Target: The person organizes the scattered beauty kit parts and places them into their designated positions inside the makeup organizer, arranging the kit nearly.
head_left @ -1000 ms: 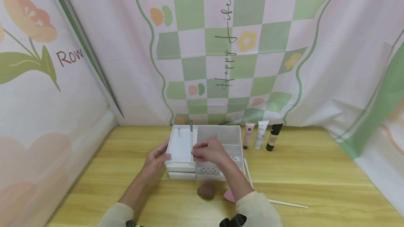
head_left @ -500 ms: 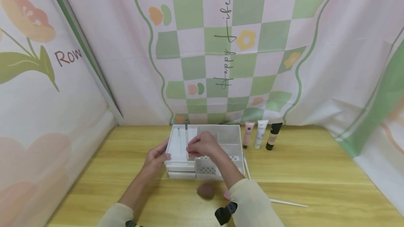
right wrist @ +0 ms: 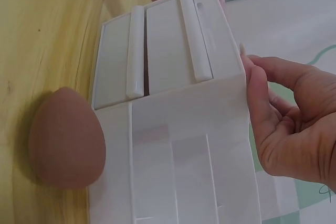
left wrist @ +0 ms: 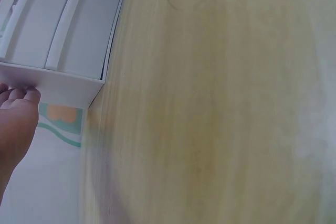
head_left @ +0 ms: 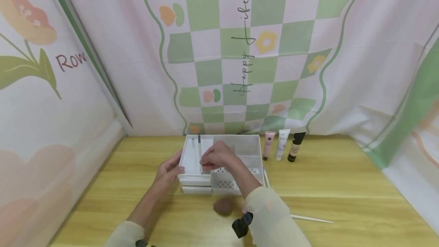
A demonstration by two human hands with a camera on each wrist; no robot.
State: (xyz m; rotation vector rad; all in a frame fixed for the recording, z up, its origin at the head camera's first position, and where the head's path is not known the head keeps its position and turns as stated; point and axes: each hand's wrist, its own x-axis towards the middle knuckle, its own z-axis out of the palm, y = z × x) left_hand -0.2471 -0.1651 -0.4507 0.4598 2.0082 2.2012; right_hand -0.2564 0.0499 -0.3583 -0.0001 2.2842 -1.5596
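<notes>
A white desktop organizer with two small drawers stands on the table. My left hand grips its left side, thumb at the top rim and fingers against the outer wall. Over the shallow top tray, my right hand pinches a slim makeup brush with a dark upper end. The brush lies along the tray, its lower end near the fingertips. To its left is another thin white stick in the same tray. The right wrist view shows the right hand beside the top edge; the brush is hidden there.
A brown makeup sponge sits before the organizer; a pink one is mostly behind the right sleeve. White sticks lie at right. A pink tube, a white tube and a black-and-beige tube stand behind, near the curtain.
My right hand has moved left over the top tray, bringing the brush closer to the other thin stick. My left hand stays on the organizer's side.
</notes>
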